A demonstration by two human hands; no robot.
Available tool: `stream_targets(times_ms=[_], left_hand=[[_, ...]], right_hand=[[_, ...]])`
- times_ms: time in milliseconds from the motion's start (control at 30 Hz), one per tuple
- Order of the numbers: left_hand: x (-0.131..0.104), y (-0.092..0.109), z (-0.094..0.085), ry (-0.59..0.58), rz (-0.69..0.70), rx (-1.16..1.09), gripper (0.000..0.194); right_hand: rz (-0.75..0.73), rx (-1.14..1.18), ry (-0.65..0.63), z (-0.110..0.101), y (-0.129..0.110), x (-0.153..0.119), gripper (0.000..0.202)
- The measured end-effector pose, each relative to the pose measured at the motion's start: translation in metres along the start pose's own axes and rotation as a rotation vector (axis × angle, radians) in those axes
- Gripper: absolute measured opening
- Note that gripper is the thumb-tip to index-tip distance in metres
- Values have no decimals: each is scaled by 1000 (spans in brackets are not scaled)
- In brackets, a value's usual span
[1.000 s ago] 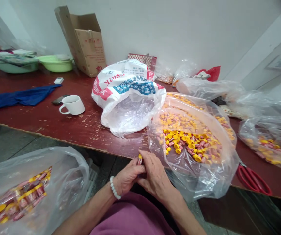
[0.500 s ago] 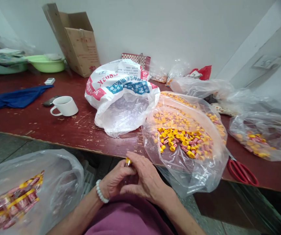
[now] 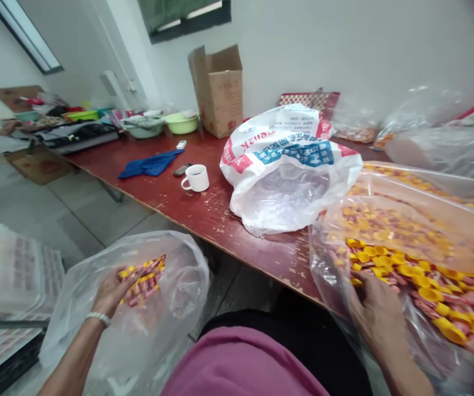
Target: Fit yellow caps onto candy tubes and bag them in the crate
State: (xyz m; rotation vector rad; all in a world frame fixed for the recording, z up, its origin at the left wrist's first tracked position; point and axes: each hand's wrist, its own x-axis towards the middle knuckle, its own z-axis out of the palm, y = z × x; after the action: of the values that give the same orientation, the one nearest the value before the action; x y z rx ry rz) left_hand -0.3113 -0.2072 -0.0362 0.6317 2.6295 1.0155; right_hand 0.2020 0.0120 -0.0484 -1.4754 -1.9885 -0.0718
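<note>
My left hand (image 3: 113, 291), a pale bead bracelet at its wrist, reaches into a large clear bag (image 3: 183, 247) at the lower left. Its fingertips are at the red-and-yellow wrapped pieces (image 3: 148, 280) inside; whether it holds one cannot be made out. On the right, my right hand (image 3: 379, 308) is in the opening of another clear bag (image 3: 331, 275) on the table edge, its fingers bent at the yellow-capped pieces (image 3: 422, 280). What those fingers hold, if anything, is hidden. Between and behind the hands lies a white printed bag (image 3: 278, 187), its mouth open with clear plastic inside.
On the red table (image 3: 216, 212) are a white mug (image 3: 197, 179), a dark object (image 3: 182, 169), a blue cloth (image 3: 150, 164), green basins (image 3: 181, 124) and a cardboard box (image 3: 226, 102). Translucent crates (image 3: 17, 275) stand at far left.
The hands have parted: the left went into the lower-left bag, the right to the bag of yellow-capped pieces. The small piece between them is no longer visible there. The view has swung left.
</note>
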Motion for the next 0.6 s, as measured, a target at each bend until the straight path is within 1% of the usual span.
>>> stream_targets(times_ms=[33, 67, 100, 133, 167, 233, 300, 367, 400, 433, 467, 500, 533, 567, 600], left_hand=[[5, -10, -2, 11, 1, 82, 55], [9, -16, -3, 6, 10, 148, 58], [12, -17, -3, -4, 19, 193, 60], [12, -12, -2, -4, 39, 227, 61], [11, -3, 0, 5, 67, 244, 60], [1, 28, 10, 38, 144, 179, 55], [-12, 73, 30, 30, 279, 10, 47], [-25, 121, 58, -91, 504, -136, 38], [-30, 145, 74, -167, 643, -148, 33], [-33, 166, 90, -210, 756, -136, 28], [-36, 183, 106, -241, 838, -108, 26], [-39, 197, 119, -258, 900, -79, 24], [-41, 207, 130, -265, 945, -40, 24], [-45, 211, 137, -263, 977, 1, 24], [-50, 211, 142, -247, 1002, 46, 24]], right_hand=[[-41, -7, 15, 4, 0, 0, 42], [-71, -18, 33, 7, 1, 0, 39], [-92, -34, 46, 11, 3, 0, 36], [-105, -56, 53, 14, 5, 0, 32], [-113, -80, 55, 16, 7, -1, 30], [-122, -126, 66, 20, 9, -2, 25], [-121, -164, 80, 20, 7, -3, 23], [-103, -183, 109, 20, 4, -4, 23], [-92, -186, 117, 19, 2, -5, 23], [-84, -185, 124, 18, 0, -6, 24], [-82, -182, 134, 18, -1, -7, 24], [-88, -176, 141, 17, -2, -8, 24], [-100, -168, 144, 17, -2, -8, 25], [-113, -156, 156, 17, -3, -9, 25], [-123, -140, 172, 16, -3, -9, 26]])
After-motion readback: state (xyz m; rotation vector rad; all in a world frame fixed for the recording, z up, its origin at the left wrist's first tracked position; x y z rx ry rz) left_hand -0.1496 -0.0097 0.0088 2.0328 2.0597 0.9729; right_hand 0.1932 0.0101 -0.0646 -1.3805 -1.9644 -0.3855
